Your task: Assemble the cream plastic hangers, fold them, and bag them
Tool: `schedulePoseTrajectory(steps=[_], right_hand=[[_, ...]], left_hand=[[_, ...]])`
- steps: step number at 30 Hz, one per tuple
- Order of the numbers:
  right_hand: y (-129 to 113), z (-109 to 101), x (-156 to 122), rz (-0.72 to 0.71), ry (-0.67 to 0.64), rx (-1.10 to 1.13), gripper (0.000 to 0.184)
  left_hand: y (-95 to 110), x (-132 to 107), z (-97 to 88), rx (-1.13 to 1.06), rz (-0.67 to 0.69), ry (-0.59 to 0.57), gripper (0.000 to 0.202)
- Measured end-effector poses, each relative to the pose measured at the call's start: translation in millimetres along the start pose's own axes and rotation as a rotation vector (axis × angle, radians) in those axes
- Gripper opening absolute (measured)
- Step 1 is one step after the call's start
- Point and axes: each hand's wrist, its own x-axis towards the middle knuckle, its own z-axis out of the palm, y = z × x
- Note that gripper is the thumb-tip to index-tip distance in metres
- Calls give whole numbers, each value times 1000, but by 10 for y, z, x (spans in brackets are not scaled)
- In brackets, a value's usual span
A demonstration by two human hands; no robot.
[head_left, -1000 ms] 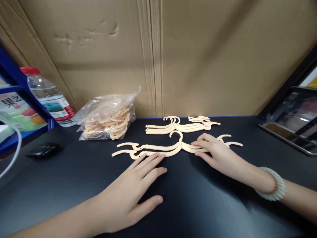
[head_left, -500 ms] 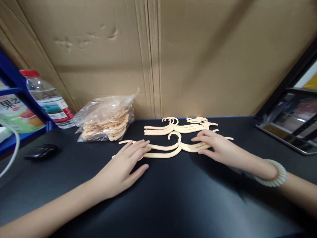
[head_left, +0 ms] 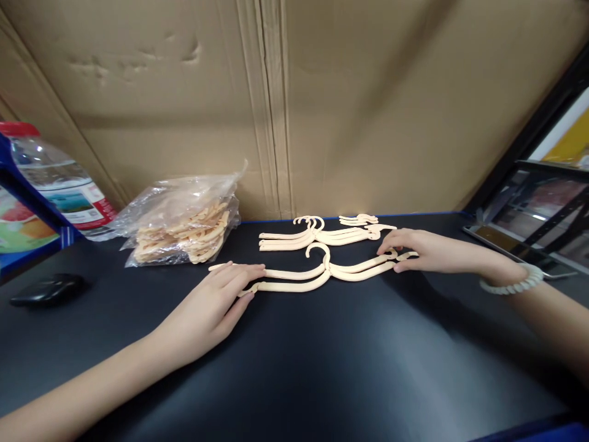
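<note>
Two cream plastic clothes hangers [head_left: 294,286] lie together on the black table, their hooks overlapping at the middle and their arms spread out to both sides. At their left end, my left hand [head_left: 207,307] has its fingers over the far arm and its thumb against the near arm. My right hand [head_left: 435,252] pinches round the right end, the thumb on the near side and the fingers on the far side. Just behind lies a group of similar hangers [head_left: 285,244], with several small cream pieces [head_left: 359,219] farther back.
A clear plastic bag [head_left: 179,227] of cream hanger parts sits behind my left hand. A black mouse [head_left: 48,290] and a water bottle [head_left: 64,190] stand at the left. The cardboard wall [head_left: 368,110] rises along the back. A metal-edged tablet-like object [head_left: 497,248] lies at right.
My right hand has slid right, out to the end of the hangers' arms. My left thumb has come in against the near arm. The view has shifted slightly to the right.
</note>
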Motion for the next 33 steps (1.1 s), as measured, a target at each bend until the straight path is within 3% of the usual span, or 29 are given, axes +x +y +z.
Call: schedulePoseTrajectory(steps=[7,16,27,33], right_hand=[[30,-28,11,46,-40,7,33],[1,-39,14,62,-37,-5,38],[277,-103,-48,79,-65,25,53],[412,-125,-76,100,-58,53,50]], left_hand=[[-6,-4,46,64,78,43,30],[-54,-24,78,44,4,113,30],[-65,-12,84,42,-19,139,32],[-61,-8,74,45,-23,129,33]])
